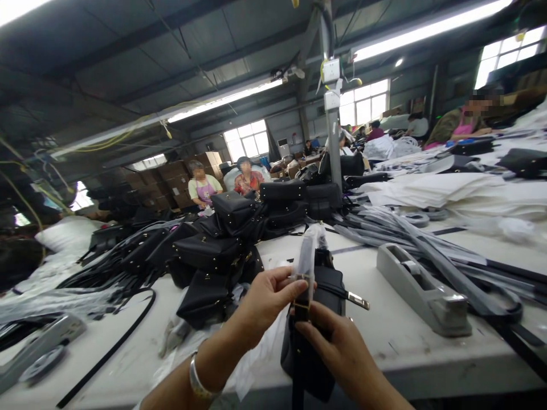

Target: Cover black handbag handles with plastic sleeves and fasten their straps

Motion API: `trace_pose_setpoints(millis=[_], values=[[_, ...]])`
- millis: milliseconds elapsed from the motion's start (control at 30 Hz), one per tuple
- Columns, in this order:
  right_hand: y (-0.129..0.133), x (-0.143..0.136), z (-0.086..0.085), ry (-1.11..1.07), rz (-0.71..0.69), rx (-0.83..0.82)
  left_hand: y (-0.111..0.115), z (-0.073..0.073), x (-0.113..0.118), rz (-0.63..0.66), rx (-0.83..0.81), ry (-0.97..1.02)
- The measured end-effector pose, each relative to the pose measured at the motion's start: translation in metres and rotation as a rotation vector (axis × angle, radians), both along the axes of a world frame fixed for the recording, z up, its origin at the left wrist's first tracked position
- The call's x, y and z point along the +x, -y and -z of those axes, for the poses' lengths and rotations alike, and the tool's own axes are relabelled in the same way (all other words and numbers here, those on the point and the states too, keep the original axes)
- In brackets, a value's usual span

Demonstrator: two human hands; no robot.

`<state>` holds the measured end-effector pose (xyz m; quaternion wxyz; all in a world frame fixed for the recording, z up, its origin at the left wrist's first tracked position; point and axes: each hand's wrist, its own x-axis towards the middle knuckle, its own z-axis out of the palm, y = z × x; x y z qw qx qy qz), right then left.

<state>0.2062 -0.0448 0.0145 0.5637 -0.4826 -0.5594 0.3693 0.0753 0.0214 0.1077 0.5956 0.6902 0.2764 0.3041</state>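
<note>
One tilted head-worn view, close in, forward across the worktable [384, 333]

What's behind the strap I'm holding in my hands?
Behind the strap, a black bag shows in part. Whatever lies directly behind the strap and your right hand is covered.

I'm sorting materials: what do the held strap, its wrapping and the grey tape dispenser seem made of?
Held strap: probably leather or imitation; black, smooth-looking, low sheen. Wrapping: likely plastic film; translucent, wrinkled, glossy. Grey tape dispenser: seemingly moulded plastic; even colour, matte, rounded edges.
</note>
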Motion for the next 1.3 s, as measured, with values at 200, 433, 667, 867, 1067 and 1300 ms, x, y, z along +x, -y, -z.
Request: trace_pose_setpoints(millis=[200,433,667,867,1067,1300], values=[[-0.003,0.008,0.009,-0.009,0.022,-0.081,0.009,0.048,-0.004,-0.114,0.126,-0.035],[0.013,0.043,0.026,0.205,0.226,0.085,0.016,0.084,-0.026,-0.228,0.194,-0.147],[-0.017,0.082,0.036,0.286,0.524,0.092,0.02,0.089,-0.038,-0.134,0.127,-0.116],[-0.1,0.103,0.011,0.282,0.449,0.196,0.013,0.058,-0.014,-0.213,-0.039,0.142],[-0.167,0.117,-0.001,0.334,0.326,0.207,0.018,0.051,-0.003,-0.136,0.129,0.033],[-0.178,0.135,0.033,0.322,0.229,0.082,0.029,0.098,-0.039,-0.25,0.236,-0.125]])
